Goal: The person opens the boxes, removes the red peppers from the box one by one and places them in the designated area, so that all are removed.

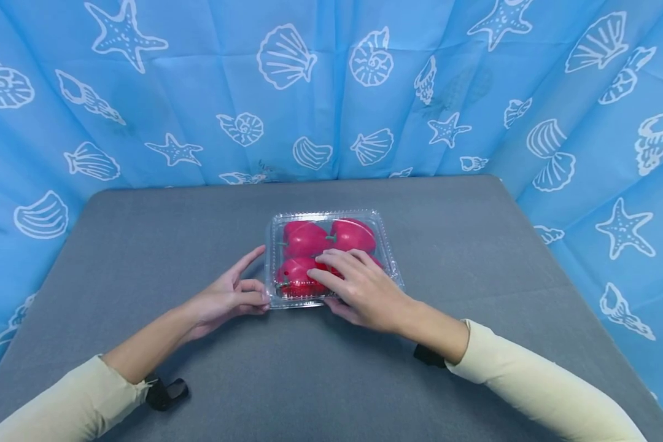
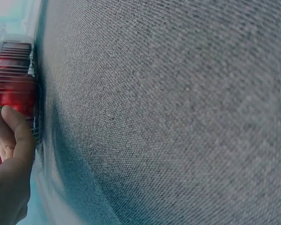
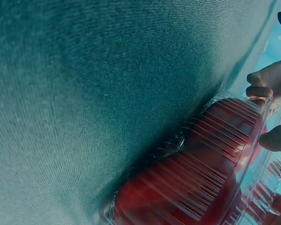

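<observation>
A clear plastic clamshell box (image 1: 389,245) holds several pinkish-red fruits (image 1: 305,238) with green stems. At its near left corner my left hand (image 1: 226,301) pinches the rim between thumb and bent fingers, its index finger stretched along the left side. My right hand (image 1: 364,291) lies over the near right part of the lid, fingers spread across the top, hiding part of the fruit below. In the right wrist view, the right thumb (image 3: 276,139) is right at the rim. Ribbed side walls with red fruit behind them show in both wrist views.
The box rests on a grey cloth-covered table (image 1: 287,380). Blue curtains (image 1: 320,110) with white shell and starfish prints hang behind and at both sides. A black strap (image 1: 166,393) is on the left wrist by the cream sleeve.
</observation>
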`<state>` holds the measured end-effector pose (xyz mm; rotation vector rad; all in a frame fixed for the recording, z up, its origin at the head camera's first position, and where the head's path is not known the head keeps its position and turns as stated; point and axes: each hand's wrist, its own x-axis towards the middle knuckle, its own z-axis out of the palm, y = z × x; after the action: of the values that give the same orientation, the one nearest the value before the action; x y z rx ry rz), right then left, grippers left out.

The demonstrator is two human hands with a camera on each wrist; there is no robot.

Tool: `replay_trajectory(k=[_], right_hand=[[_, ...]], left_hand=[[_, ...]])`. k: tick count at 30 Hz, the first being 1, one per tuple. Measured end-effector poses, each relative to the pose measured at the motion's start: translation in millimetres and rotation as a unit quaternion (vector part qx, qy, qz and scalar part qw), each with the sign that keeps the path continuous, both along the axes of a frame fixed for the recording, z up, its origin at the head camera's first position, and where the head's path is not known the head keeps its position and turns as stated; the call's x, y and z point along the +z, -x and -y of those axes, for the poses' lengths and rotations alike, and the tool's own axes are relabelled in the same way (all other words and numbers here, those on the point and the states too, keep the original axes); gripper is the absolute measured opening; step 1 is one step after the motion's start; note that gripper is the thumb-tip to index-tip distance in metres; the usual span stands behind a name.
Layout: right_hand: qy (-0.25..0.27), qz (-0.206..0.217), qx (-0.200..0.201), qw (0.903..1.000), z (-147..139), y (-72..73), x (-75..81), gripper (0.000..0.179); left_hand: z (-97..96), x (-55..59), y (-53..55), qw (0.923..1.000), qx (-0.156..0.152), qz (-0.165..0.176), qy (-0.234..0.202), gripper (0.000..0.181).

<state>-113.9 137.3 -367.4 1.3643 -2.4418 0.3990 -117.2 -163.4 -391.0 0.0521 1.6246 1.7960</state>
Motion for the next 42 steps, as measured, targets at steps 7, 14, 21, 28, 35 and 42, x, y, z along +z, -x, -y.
replay_trajectory(k=[7, 14, 21, 28, 35, 42], right_hand=[[-0.004, -0.006, 0.0, 1.0, -3, 0.0, -0.1, 0.072], [-0.009, -0.012, -0.006, 0.9999, -13, -0.9, -0.3, 0.073], [0.007, -0.013, -0.018, 0.9997, -28, -0.2, -2.9, 0.077], [0.032, -0.019, -0.026, 0.999, -43, 0.6, -4.6, 0.076], [0.04, -0.02, -0.056, 0.9974, -57, 0.4, -3.6, 0.082], [0.058, -0.034, -0.094, 0.9933, -64, 0.0, -7.3, 0.074]], left_hand=[[-0.7, -0.5, 0.1, 0.9999, 0.007, -0.013, 0.006, 0.095], [-0.7, 0.8, 1.0, 0.9999, 0.005, -0.009, 0.006, 0.095], [0.5, 2.1, 1.5, 1.0, -0.003, -0.009, 0.001, 0.093], [0.0, 3.9, 2.3, 0.9999, -0.007, -0.013, 0.002, 0.093], [-0.6, 3.9, 3.3, 0.9997, -0.01, -0.018, 0.01, 0.093], [0.8, 1.6, 2.1, 0.9997, -0.01, -0.022, 0.003, 0.095]])
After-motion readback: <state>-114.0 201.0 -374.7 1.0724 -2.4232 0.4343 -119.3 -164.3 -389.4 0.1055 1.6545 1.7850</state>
